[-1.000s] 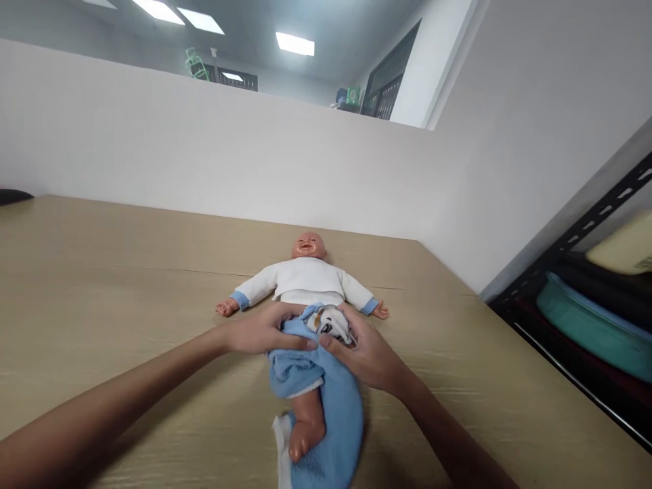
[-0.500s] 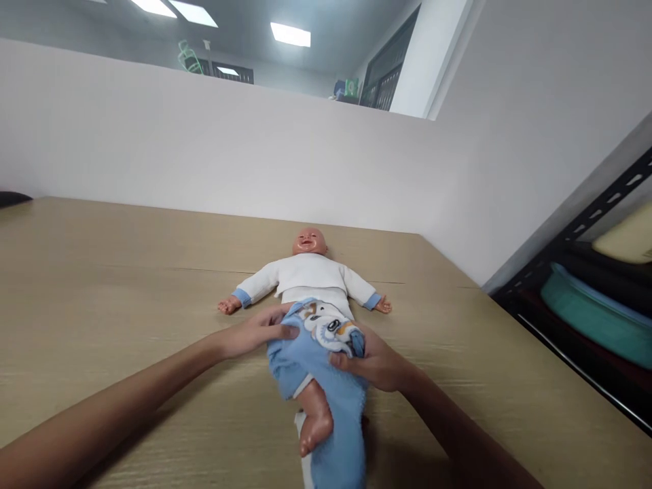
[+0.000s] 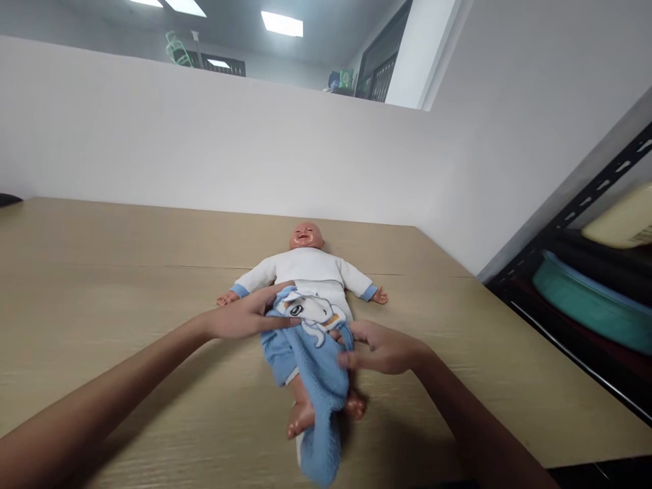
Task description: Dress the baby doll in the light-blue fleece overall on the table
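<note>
A baby doll (image 3: 310, 268) in a white long-sleeved top with blue cuffs lies on its back, head away from me, arms spread. Blue fleece baby pants (image 3: 318, 367) with a unicorn face cover its hips. The doll's leg at my left comes out of a white-trimmed opening. Part of the pants hangs loose between the legs, and the other foot (image 3: 355, 406) shows beside it. My left hand (image 3: 249, 314) is closed on the upper left edge, thumb on the cloth. My right hand (image 3: 379, 346) pinches the right edge, some fingers inside the fabric.
The doll lies on a wooden table (image 3: 127, 285) with a low white wall (image 3: 229, 142) behind it. At the right stands a black metal shelf (image 3: 565, 224) holding a teal basin (image 3: 591, 302) and a cream-coloured container (image 3: 621, 219).
The pants have been pulled about so the unicorn face lies flatter. The loose cloth has shifted left, baring the foot on the right. My right hand has changed its hold.
</note>
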The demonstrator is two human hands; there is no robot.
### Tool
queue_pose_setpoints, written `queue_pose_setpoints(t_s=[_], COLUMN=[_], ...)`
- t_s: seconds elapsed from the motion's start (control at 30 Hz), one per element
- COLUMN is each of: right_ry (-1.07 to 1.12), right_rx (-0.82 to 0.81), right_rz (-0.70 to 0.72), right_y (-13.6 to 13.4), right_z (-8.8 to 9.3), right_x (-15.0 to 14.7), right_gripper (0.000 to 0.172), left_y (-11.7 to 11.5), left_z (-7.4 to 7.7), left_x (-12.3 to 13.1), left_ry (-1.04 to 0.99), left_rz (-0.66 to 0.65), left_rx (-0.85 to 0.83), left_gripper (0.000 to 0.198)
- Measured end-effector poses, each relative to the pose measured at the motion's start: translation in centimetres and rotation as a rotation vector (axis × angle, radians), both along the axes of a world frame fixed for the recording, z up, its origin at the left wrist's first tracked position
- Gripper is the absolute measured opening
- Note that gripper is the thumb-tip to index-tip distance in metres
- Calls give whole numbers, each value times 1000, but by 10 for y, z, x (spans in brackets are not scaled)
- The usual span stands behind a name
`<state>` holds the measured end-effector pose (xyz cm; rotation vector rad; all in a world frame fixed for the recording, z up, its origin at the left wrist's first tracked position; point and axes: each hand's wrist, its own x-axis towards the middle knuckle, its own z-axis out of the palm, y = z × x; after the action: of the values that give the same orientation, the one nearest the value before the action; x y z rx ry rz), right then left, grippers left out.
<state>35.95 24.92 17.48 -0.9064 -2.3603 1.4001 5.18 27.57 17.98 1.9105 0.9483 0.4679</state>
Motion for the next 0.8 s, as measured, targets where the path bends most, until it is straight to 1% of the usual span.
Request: queue_pose_setpoints(t_s=[0.1,0.2,0.27,0.33,0.43,0.5,0.53,0.57,0.67,0.7,0.73,0.77,0.8], right_ry=[-4,59,98,136,179,172,161,150,152,155,155,154,156], right_rx=[-7,-54,-91,-111,-176,-236,-257,-270,-308,-329,-350,-364,-363], right_rz=[78,90,30,-77,-261,-333,-312,-243,75,155,194,189,149], right_y=[-4,-7,-9,-11,-13,-13,-13,-12,-9,-8,-8,-8,-8], right_z=[0,-4,-9,-16,-23,-23,-22,-19,-10,-8,-8,-9,-11], right_x=[-5,-11,-15,-18,-23,-24,-23,-22,-17,-15,-13,-11,-11], right_gripper=[46,41,41,45,55,57,58,60,69,69,66,62,57], left_y=[-8,-18,-22,-25,-23,-19,-17,-16,-16,-17,-18,-19,-19], left_z=[3,4,5,5,1,-6,-9,-12,-17,-18,-18,-18,-17], left_x=[4,11,14,17,16,15,15,15,18,19,19,19,18], left_ry=[-2,21,60,98,61,-14,-49,-84,-151,-146,-124,-90,-55], left_rz=[4,-21,-49,-49,-20,-24,-33,-40,-61,-64,-61,-49,-28], left_rx=[-55,-161,-175,-133,-104,-133,-151,-170,-222,-248,-274,-299,-316], left_gripper=[61,68,74,74,65,56,53,51,49,51,53,55,57])
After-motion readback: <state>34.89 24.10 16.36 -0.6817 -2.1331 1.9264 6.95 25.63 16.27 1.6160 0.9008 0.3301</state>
